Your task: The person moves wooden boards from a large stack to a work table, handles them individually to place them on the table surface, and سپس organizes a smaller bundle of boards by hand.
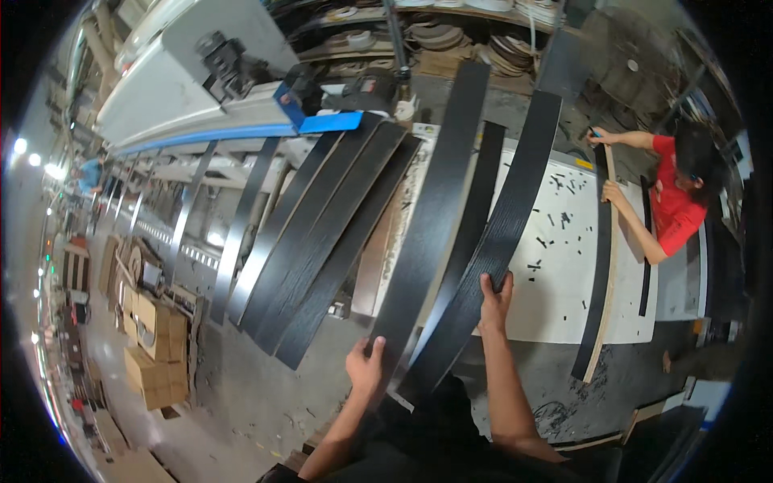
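Note:
My left hand [365, 366] is closed on the lower left edge of a long black board [435, 193], with the thumb on top and the other fingers hidden underneath. A second black board [519, 197] with a grain-textured face is gripped in my right hand [497, 302] at its right edge, thumb up. Both boards slant away from me, tilted, their near ends close to my body. Between them shows a darker black board [488, 157], partly covered. Left of my hands several black boards [322, 241] lie overlapped like a fan.
To the right, a co-worker in a red shirt [676, 205] holds a black strip with a pale wood edge [602, 266] over a white table [555, 310] strewn with black scraps. A machine with a blue edge [201, 137] stands at the far left; cardboard boxes [157, 330] are below it.

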Tool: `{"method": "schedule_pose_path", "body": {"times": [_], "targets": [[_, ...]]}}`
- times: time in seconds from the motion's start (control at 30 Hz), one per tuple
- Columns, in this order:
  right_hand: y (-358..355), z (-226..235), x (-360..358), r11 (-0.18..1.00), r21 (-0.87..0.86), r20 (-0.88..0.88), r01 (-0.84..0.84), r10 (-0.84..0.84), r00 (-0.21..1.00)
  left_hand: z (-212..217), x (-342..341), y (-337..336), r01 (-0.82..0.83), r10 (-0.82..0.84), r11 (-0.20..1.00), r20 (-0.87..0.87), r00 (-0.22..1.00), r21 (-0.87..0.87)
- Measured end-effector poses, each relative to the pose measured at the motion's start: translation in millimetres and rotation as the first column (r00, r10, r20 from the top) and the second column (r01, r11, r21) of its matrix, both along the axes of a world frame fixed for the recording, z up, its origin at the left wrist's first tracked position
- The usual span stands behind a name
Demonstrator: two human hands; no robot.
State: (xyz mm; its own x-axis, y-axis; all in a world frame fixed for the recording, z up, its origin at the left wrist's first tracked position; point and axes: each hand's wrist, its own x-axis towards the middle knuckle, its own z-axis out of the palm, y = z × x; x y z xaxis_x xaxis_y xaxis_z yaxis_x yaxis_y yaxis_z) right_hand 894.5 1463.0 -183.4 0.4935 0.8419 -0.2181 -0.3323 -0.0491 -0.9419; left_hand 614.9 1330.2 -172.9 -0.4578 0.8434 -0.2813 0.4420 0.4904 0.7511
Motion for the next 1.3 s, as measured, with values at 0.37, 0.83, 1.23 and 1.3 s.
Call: {"method": "schedule_pose_path", "body": {"times": [0.37,0.83,1.23,1.3], "targets": [[-21,32,-199,0.993,-0.098,-0.227,-0.065,0.041,0.973,77,-85,-45,0.268,-0.160,0.944,-0.448,0.880,0.190],[-126,83,-642,0.792,0.101,-0.406,-0.603,0.586,0.701,97,-461,-242,0.040,0.131,0.957,-0.553,0.823,0.287],[-209,56,-966,0.498,-0.010,-0.189,-0.867,0.850,0.491,69,-660,-309,-0.455,0.445,0.889,-0.357,0.822,0.060],[-222,47,-1027,0.511,-0.047,-0.148,-0.859,0.846,0.511,50,-708,-313,-0.473,0.456,0.879,-0.373,0.808,0.051]]}}
